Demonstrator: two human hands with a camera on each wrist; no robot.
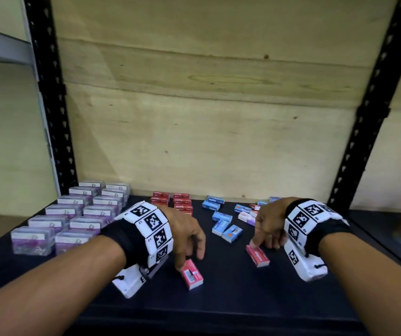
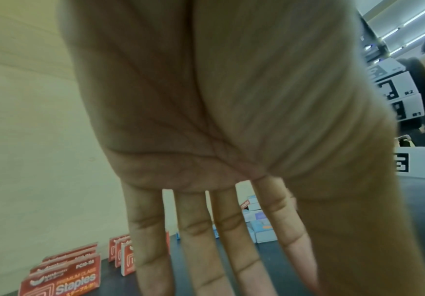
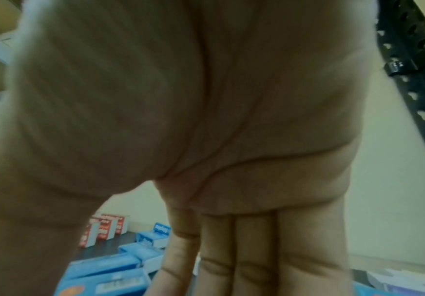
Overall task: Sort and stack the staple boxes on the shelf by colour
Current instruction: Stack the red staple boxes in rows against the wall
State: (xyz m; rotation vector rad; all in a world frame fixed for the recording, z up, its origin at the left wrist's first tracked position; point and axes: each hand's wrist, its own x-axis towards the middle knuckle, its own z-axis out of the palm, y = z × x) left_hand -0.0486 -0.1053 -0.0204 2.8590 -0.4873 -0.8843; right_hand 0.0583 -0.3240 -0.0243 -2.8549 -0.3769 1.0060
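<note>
My left hand (image 1: 184, 235) and right hand (image 1: 268, 224), fingers straight, each touch a loose red box (image 1: 192, 274) on the shelf (image 1: 218, 299) in front of the red stacks (image 1: 172, 201), and blue boxes (image 1: 222, 223) right of those stacks still lie mixed up.

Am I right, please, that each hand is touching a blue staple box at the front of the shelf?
Not quite: the boxes are red, not blue. The head view shows the left hand touching one red box and the right hand another red box.
</note>
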